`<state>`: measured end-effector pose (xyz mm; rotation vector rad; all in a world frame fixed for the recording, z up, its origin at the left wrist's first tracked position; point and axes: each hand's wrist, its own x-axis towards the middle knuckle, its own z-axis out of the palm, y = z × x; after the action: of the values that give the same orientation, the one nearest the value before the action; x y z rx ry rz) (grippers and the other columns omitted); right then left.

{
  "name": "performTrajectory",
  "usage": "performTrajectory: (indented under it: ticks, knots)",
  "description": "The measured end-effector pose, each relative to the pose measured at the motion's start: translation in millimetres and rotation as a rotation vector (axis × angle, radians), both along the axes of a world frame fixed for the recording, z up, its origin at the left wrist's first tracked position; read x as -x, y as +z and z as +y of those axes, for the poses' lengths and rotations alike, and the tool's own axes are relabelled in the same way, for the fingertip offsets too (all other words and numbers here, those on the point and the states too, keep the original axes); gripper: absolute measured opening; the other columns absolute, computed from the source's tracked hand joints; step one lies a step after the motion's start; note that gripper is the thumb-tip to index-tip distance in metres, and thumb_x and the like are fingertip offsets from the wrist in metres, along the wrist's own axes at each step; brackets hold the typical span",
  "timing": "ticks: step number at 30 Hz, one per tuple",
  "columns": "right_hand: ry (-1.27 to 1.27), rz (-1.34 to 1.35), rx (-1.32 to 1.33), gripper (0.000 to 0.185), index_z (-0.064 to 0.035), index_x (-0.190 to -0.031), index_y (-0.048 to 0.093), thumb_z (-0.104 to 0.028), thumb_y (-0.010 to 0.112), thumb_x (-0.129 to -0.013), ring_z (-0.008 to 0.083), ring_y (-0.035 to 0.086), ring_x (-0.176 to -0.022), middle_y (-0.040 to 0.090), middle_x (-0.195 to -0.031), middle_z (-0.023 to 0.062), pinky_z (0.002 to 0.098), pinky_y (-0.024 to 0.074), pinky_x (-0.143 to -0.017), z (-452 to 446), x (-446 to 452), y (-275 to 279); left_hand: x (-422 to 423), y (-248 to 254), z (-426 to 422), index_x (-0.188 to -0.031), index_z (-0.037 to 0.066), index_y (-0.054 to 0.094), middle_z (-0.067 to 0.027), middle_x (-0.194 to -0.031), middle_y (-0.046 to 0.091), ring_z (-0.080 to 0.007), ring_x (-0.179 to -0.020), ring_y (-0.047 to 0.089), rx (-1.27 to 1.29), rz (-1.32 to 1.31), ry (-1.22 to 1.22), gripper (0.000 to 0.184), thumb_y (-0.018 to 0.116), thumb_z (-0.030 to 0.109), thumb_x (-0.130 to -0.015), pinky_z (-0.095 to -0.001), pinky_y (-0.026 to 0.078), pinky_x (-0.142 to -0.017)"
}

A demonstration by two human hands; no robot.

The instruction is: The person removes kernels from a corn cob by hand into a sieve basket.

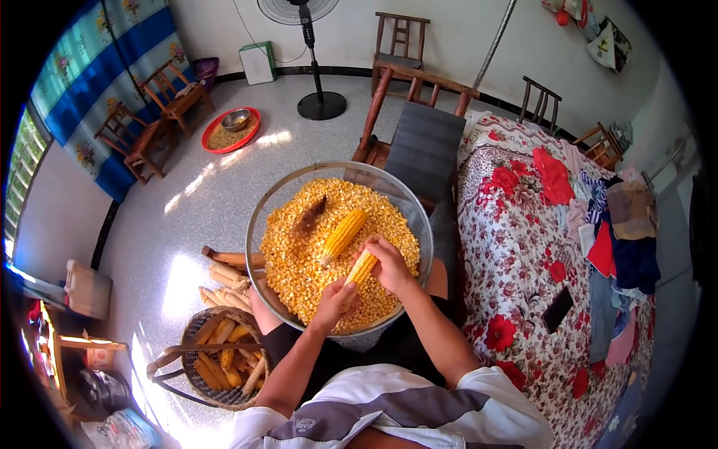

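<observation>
Both of my hands hold one yellow corn cob (362,269) over a wide metal mesh basin (256,224). My left hand (336,301) grips its lower end, and my right hand (387,263) is closed round its upper side. Loose yellow kernels (299,277) fill much of the basin, which rests over my lap. Another full cob (344,236) lies on the kernels just above my hands. Left of that cob is a dark brown tuft (310,215).
A wicker basket (196,382) of cobs stands on the floor at lower left, beside pale bare cobs (227,288). Beyond the basin are a wooden chair (378,112), a fan (321,105) and a red tray (254,133). A flowered bed (501,247) stands at right.
</observation>
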<state>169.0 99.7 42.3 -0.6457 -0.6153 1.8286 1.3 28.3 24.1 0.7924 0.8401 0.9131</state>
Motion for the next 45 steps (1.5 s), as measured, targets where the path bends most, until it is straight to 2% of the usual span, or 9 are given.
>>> performTrajectory:
  ticks: [8, 17, 20, 23, 27, 29, 35, 41, 45]
  knots:
    - [-0.003, -0.139, 0.014, 0.009, -0.0085, -0.092, 0.049, -0.013, 0.057, -0.094, 0.0183, 0.061, -0.081, 0.055, -0.085, 0.0051, 0.0394, 0.0564, -0.077, 1, 2, -8, -4, -8, -2, -0.091, 0.005, 0.056, -0.0001, -0.065, 0.051, -0.0071, -0.050, 0.045, -0.057, 0.105, 0.009, 0.029, 0.056, 0.033, -0.097, -0.0215, 0.034, -0.041]
    - [-0.117, -0.309, 0.088, 0.024, -0.0081, -0.088, 0.049, -0.029, 0.059, -0.096, 0.0160, 0.061, -0.073, 0.055, -0.082, 0.0057, 0.0343, 0.0561, -0.063, 6, 8, -14, -11, -7, -3, -0.090, 0.006, 0.056, 0.0012, -0.063, 0.050, -0.0066, -0.047, 0.043, -0.098, 0.237, 0.022, 0.028, 0.059, 0.033, -0.095, -0.0219, 0.032, -0.041]
    - [-0.084, -0.098, 0.110, 0.027, -0.0072, -0.089, 0.052, -0.033, 0.052, -0.098, 0.0196, 0.061, -0.077, 0.057, -0.085, 0.0079, 0.0386, 0.0560, -0.069, 5, 3, -9, -9, -8, -2, -0.087, 0.006, 0.054, 0.0006, -0.062, 0.049, -0.0072, -0.046, 0.041, -0.057, 0.167, 0.031, 0.029, 0.055, 0.033, -0.097, -0.0221, 0.031, -0.040]
    - [0.037, 0.071, 0.094, 0.029, -0.0047, -0.103, 0.053, -0.031, 0.042, -0.101, 0.0270, 0.059, -0.099, 0.058, -0.096, 0.0106, 0.0477, 0.0502, -0.088, 5, -7, -19, -10, -8, -2, -0.085, 0.007, 0.052, 0.0001, -0.061, 0.048, -0.0079, -0.045, 0.040, -0.018, 0.102, 0.043, 0.030, 0.051, 0.033, -0.099, -0.0226, 0.030, -0.040]
    - [0.034, 0.163, 0.079, 0.027, -0.0043, -0.105, 0.054, -0.029, 0.044, -0.100, 0.0266, 0.058, -0.099, 0.058, -0.098, 0.0099, 0.0471, 0.0504, -0.088, -2, -9, -6, -9, 0, -2, -0.084, 0.007, 0.052, -0.0004, -0.061, 0.048, -0.0081, -0.045, 0.039, -0.006, 0.102, 0.027, 0.030, 0.049, 0.033, -0.100, -0.0229, 0.030, -0.040]
    - [0.021, 0.096, -0.047, 0.025, -0.0057, -0.100, 0.053, -0.030, 0.045, -0.100, 0.0255, 0.058, -0.096, 0.056, -0.094, 0.0088, 0.0456, 0.0513, -0.086, -5, -8, -9, -7, -1, -2, -0.085, 0.007, 0.053, 0.0001, -0.061, 0.048, -0.0078, -0.046, 0.040, -0.003, 0.097, 0.015, 0.031, 0.050, 0.033, -0.100, -0.0227, 0.030, -0.040]
    - [-0.080, -0.116, 0.013, 0.029, -0.0075, -0.094, 0.050, -0.036, 0.048, -0.100, 0.0227, 0.060, -0.084, 0.054, -0.085, 0.0066, 0.0413, 0.0553, -0.077, -2, -4, -32, -8, -16, -3, -0.088, 0.007, 0.054, 0.0017, -0.062, 0.049, -0.0060, -0.047, 0.042, -0.098, 0.218, -0.041, 0.032, 0.052, 0.037, -0.098, -0.0218, 0.032, -0.041]
    - [-0.032, 0.154, 0.162, 0.023, -0.0084, -0.094, 0.049, -0.030, 0.051, -0.099, 0.0261, 0.060, -0.090, 0.055, -0.087, 0.0097, 0.0473, 0.0540, -0.081, 0, -7, -17, -8, -8, -3, -0.089, 0.007, 0.054, 0.0001, -0.063, 0.051, -0.0070, -0.046, 0.043, 0.004, 0.153, -0.008, 0.032, 0.052, 0.037, -0.098, -0.0223, 0.032, -0.041]
    - [-0.010, -0.042, 0.028, 0.020, -0.0072, -0.098, 0.049, -0.027, 0.051, -0.099, 0.0267, 0.061, -0.093, 0.056, -0.092, 0.0102, 0.0478, 0.0535, -0.083, -4, -7, -14, -7, -6, -2, -0.089, 0.006, 0.053, -0.0020, -0.062, 0.052, -0.0084, -0.045, 0.044, 0.040, 0.117, 0.001, 0.032, 0.051, 0.037, -0.099, -0.0229, 0.033, -0.040]
